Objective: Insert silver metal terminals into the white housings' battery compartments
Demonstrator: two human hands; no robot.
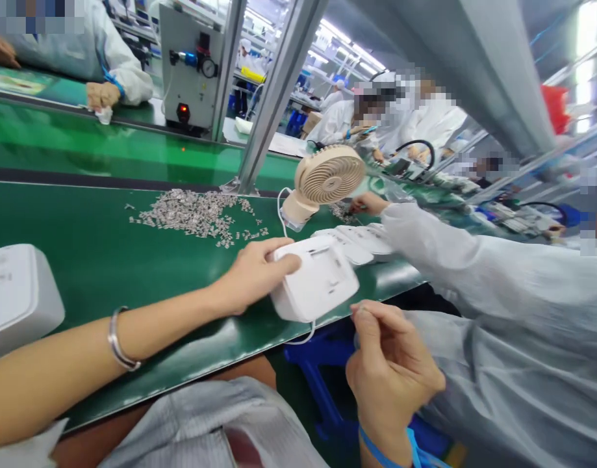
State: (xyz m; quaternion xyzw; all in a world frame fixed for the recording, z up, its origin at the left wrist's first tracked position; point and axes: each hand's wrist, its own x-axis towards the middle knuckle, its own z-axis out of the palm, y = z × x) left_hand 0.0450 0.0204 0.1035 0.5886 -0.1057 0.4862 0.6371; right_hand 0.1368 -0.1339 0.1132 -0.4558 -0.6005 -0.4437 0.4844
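My left hand [252,276] grips a white plastic box-shaped housing [317,279] at the front edge of the green table [98,260], fingers curled over its top left corner. A thin white cable hangs from under the housing. My right hand [388,367] is raised just below and right of the housing, thumb and fingers pinched together on something small that I cannot make out. A metal bracelet sits on my left wrist and a blue strap on my right.
A pile of small metal parts [191,214] lies mid-table. A beige desk fan [322,182] stands behind the housing, with white flat covers [361,240] beside it. Another white housing [15,296] sits far left. A co-worker's white sleeve [473,273] reaches in from the right.
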